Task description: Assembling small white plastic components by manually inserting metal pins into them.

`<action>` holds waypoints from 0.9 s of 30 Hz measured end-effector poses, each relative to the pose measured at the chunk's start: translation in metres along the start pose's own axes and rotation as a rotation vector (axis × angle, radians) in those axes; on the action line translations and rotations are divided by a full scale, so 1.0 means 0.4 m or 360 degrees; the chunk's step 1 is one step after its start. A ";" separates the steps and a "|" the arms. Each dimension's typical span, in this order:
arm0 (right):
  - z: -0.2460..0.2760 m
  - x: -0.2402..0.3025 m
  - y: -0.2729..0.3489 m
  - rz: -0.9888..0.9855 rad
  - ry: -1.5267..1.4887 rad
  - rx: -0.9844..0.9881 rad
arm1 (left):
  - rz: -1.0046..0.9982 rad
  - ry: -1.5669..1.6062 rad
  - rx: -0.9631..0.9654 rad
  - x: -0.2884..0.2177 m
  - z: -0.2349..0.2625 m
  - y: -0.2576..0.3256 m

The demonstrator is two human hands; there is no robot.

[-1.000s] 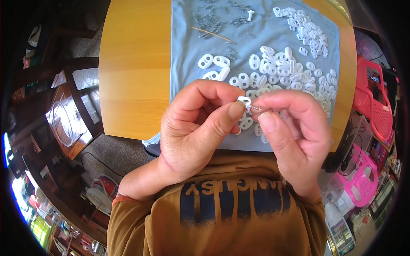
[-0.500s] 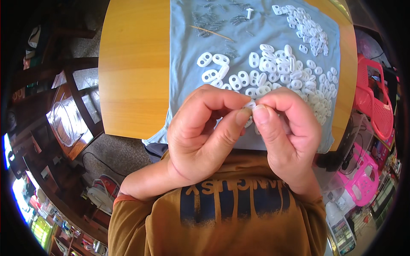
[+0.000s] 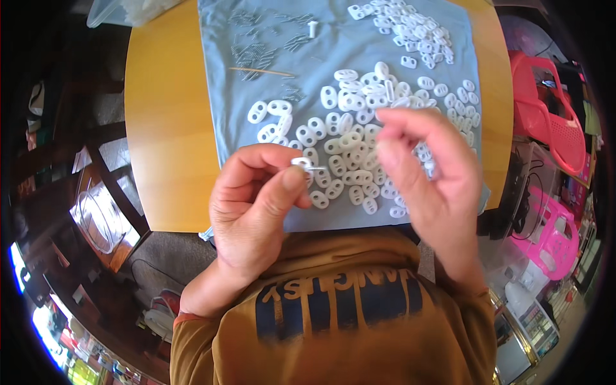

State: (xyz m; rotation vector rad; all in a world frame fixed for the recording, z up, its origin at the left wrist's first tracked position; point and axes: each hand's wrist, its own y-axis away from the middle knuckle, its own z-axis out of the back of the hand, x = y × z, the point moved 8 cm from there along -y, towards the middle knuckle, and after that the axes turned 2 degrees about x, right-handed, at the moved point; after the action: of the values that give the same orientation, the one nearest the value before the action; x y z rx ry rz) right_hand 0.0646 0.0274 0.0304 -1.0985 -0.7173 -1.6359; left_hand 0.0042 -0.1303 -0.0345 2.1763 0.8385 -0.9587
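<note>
My left hand (image 3: 253, 196) pinches a small white plastic piece (image 3: 300, 162) between thumb and forefinger. A thin pale rod or spring (image 3: 317, 168) sticks out from that piece to the right; its kind is too small to make out. To the right, my right hand (image 3: 436, 183) hovers over the cloth, thumb and forefinger apart, slightly blurred, with nothing visible between them. Beneath and between both hands lie many white oval two-holed plastic pieces (image 3: 337, 165), some hidden by the right hand.
A blue-grey cloth (image 3: 224, 122) covers part of the wooden table (image 3: 163, 128). Toward the far side lie small dark springs (image 3: 253, 54), a thin wooden stick (image 3: 262, 71), a white plunger-shaped part (image 3: 313, 29) and smaller white pieces (image 3: 410, 29). Red chairs (image 3: 545, 109) stand at right.
My hands have separated: the left keeps the small white piece, while the right has let go and moved away to the right. The whole view has shifted, bringing a clear bin in at far left.
</note>
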 end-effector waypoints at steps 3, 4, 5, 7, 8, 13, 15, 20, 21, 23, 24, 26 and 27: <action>0.045 0.001 -0.050 0.0241 0.0530 -0.0157 | -0.0018 -0.0003 -0.0012 -0.006 0.000 -0.009; 0.048 -0.010 -0.073 0.0248 0.0531 -0.0170 | -0.0016 0.0015 -0.0034 -0.008 0.002 -0.009; 0.037 -0.002 -0.094 0.0380 0.0673 -0.0166 | -0.0014 0.0034 -0.0057 -0.009 0.005 -0.010; 0.014 0.001 -0.125 0.0541 0.0919 -0.0159 | -0.0010 0.0034 -0.0048 -0.012 -0.004 -0.005; 0.009 -0.004 -0.134 0.0548 0.0923 -0.0167 | -0.0002 0.0042 -0.0053 -0.013 -0.005 -0.002; -0.035 -0.016 -0.157 0.0601 0.1134 0.0084 | -0.0007 0.0079 -0.0050 -0.021 0.003 0.005; -0.044 -0.012 -0.155 0.0638 0.1177 0.0142 | -0.0008 0.0062 -0.0051 -0.024 0.011 0.004; -0.054 -0.006 -0.152 0.0667 0.1155 0.0145 | -0.0010 0.0102 -0.0041 -0.030 0.017 -0.001; -0.054 -0.003 -0.153 0.0672 0.1150 0.0151 | -0.0008 0.0136 -0.0019 -0.033 0.014 -0.002; -0.047 0.002 -0.157 0.0635 0.1056 0.0122 | -0.0026 0.0161 -0.0028 -0.042 0.007 -0.006; -0.046 0.006 -0.157 0.0640 0.1047 0.0129 | -0.0042 0.0184 -0.0028 -0.046 0.007 -0.008; -0.047 0.007 -0.154 0.0578 0.1064 0.0162 | -0.0062 0.0198 0.0005 -0.050 0.007 -0.006; -0.053 0.017 -0.147 0.0581 0.1057 0.0167 | -0.0030 0.0217 0.0021 -0.048 0.004 -0.004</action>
State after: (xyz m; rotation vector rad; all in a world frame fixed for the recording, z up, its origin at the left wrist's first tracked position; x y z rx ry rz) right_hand 0.0019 0.0255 0.0308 -0.5104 -0.1495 -1.4914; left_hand -0.0079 -0.1361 -0.0206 2.2693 0.9197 -0.8338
